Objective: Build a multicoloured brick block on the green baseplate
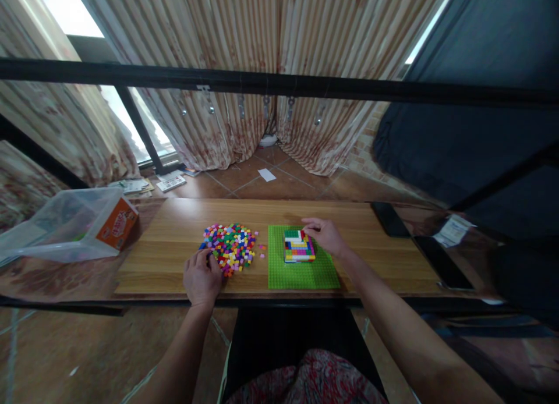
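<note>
Observed wooden desk (358,241) bearing green baseplate (303,280) and, to its left, heap of loose bricks (233,244); noted left hand (202,279) at heap's near-left edge, fingers curled, cannot tell on what. Found right hand (325,235), fingers narrow, contents unclear, at far-right corner of multicoloured brick block (299,248) on baseplate.

On the board (362,232), a heap of building bricks (231,244) lies left of a baseplate (279,279) — a few loose bricks (262,248) between — and a brick structure (300,251) sits on that baseplate. The left hand (202,277) is at the heap's near left edge, the right hand (325,235) at the structure's far right corner. A storage bin (94,215) stands left of the board, a smartphone (390,219) at its far right corner, curtains (244,37) behind.
</note>
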Demonstrator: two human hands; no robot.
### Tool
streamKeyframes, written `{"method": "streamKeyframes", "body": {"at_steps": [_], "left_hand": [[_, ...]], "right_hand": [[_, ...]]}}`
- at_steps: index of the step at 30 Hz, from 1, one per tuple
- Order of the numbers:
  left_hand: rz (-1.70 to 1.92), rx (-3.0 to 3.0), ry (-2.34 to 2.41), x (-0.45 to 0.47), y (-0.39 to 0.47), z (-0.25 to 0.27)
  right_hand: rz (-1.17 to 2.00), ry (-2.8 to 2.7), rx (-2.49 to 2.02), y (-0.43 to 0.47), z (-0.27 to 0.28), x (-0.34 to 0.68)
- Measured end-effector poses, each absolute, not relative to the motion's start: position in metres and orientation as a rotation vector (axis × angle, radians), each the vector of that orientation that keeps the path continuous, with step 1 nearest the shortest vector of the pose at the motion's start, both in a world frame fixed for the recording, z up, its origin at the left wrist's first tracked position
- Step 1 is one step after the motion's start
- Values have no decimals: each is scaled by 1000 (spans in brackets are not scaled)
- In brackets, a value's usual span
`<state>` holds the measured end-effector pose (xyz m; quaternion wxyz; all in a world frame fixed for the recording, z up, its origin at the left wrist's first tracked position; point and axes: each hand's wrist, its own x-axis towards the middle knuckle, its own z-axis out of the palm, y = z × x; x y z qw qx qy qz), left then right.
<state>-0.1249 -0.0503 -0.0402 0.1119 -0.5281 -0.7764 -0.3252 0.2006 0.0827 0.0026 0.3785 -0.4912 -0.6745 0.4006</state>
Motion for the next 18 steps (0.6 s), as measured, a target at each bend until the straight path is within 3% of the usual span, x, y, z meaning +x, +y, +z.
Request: {"method": "streamKeyframes", "body": {"at_steps": [6, 12, 18], "left_hand": [[-990, -1561, -2265, -124, -50, -39], [-1026, -1557, -2240, -123, -50, -39], [-1035, -1540, -2265, -121, -50, -42]], "right_hand": [[1023, -1612, -1266, 80, 2, 205], [712, -1363, -1321, 64, 22, 195], [780, -1786, -1189, 22, 38, 133]]}}
